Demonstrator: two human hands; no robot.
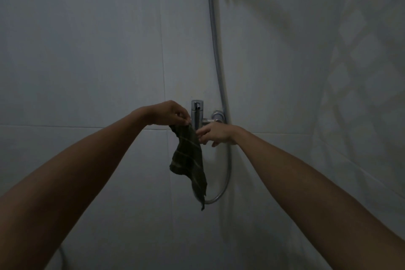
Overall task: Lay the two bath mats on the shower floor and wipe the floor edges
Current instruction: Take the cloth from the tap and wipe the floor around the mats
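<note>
A dark green cloth (189,160) with thin pale stripes hangs down in front of the chrome shower tap (196,114) on the tiled wall. My left hand (169,114) pinches the cloth's top corner just left of the tap. My right hand (213,133) reaches in from the right and touches the cloth's upper edge below the tap, its fingers loosely curled. No bath mat and no floor are in view.
A grey shower hose (215,57) runs down the wall corner, loops below the tap at about knee of the loop (221,195) and joins the tap's right fitting (218,115). Pale tiled walls meet in the corner behind the tap.
</note>
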